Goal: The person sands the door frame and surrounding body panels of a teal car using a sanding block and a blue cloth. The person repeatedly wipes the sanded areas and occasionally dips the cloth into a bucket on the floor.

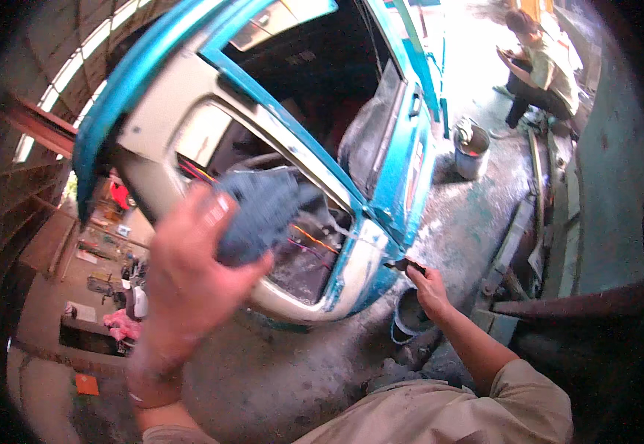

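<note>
Two buckets stand on the wet concrete: a dark bucket (410, 320) just below the right hand (430, 290), its contents too dim to tell, and a grey pail (472, 153) with something reddish inside, farther off beside the teal car body (403, 170). The left hand (189, 281), fingers curled, grips a grey-blue pad (259, 214) raised before the door frame, while the right hand's fingers pinch a small dark piece (405, 264) against the car's lower corner.

From here I see open room through the window frame of the teal car body (403, 177), though loose wires (314, 240) cross its lower part and my left hand (189, 281) with a grey pad (259, 214) blocks the near side, while a bucket (410, 314) stands under my right hand (429, 288).
</note>
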A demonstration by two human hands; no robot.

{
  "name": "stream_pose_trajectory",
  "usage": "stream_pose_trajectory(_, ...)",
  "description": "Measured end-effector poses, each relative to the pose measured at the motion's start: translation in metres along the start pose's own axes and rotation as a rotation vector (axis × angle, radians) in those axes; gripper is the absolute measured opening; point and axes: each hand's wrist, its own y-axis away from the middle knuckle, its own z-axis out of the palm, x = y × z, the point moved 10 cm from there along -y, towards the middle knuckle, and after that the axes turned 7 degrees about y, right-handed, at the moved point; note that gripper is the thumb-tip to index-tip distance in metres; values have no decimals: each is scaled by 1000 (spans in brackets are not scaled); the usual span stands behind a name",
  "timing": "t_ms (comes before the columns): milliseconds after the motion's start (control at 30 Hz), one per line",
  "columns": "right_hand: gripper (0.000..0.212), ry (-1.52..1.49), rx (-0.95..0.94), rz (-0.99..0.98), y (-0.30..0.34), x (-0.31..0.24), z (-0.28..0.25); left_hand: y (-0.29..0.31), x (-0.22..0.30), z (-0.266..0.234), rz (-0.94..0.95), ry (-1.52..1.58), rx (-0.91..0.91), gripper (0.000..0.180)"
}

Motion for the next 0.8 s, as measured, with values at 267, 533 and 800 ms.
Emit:
stream_pose_trajectory(267, 41, -232, -124, -317, -10, -200, 55, -149, -100, -124, -278, -255, 181, 67)
stream_pose_trajectory(533, 50, -151, 25, -913, 8, -405, 125, -183, -219, -141, -354, -263, 195, 63)
stream_pose_trajectory(800, 66, 37, 395, -1372, -2, -479, 221, -163, -264, -103, -321, -14, 260, 47)
